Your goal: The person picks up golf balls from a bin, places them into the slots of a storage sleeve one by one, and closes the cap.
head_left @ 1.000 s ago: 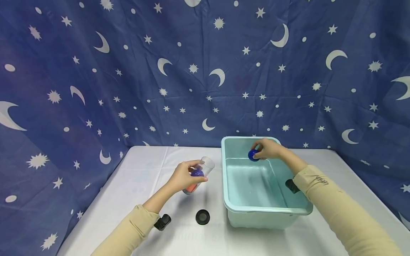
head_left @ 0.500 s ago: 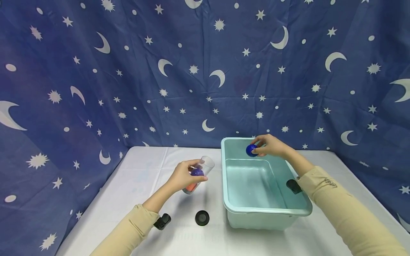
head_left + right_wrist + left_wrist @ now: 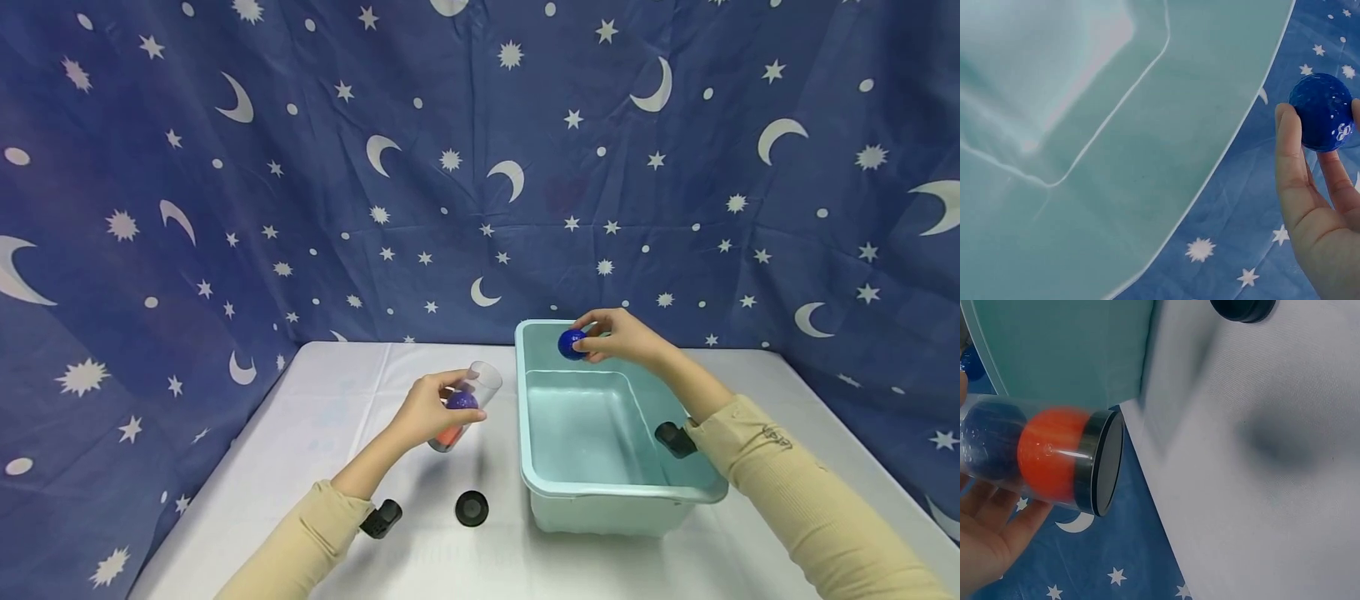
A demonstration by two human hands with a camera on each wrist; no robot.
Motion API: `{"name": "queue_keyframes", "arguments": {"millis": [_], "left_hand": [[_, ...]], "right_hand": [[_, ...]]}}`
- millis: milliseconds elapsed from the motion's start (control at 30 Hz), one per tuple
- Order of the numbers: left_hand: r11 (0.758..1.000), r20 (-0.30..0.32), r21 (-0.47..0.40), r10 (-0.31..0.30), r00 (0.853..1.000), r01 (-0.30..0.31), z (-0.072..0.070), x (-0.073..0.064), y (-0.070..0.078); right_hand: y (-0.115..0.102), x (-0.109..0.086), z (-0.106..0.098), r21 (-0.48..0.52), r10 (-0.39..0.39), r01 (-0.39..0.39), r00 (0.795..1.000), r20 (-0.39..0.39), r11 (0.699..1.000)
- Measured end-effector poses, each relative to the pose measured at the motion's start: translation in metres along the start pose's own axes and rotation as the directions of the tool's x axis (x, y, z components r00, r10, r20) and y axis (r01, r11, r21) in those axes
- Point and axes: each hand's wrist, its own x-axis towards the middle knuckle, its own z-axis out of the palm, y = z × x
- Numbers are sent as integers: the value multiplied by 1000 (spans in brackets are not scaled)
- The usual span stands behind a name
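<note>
The left hand point(image 3: 427, 411) holds a tilted clear tube point(image 3: 487, 381) with an orange ball point(image 3: 1050, 456) and a dark blue ball point(image 3: 990, 442) inside. The right hand point(image 3: 621, 335) pinches a shiny blue golf ball point(image 3: 572, 344) near the tub's point(image 3: 600, 512) far end. Filling the tube seems underway; next, the shiny ball likely needs lining up with the open top.
</note>
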Motion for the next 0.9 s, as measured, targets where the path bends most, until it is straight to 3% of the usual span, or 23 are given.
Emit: {"name": "queue_keyframes", "arguments": {"millis": [233, 433, 900], "left_hand": [[1000, -7, -1, -20, 1000, 20, 0, 1, 0], [1000, -1, 19, 5, 1000, -5, -1, 2, 1], [999, 26, 37, 8, 1000, -9, 0, 2, 2]], "right_hand": [[-9, -2, 9, 52, -10, 9, 1000, 13, 999], [-20, -3, 18, 74, -17, 15, 1000, 23, 997], [-39, -10, 46, 74, -58, 55, 998, 35, 996]]}}
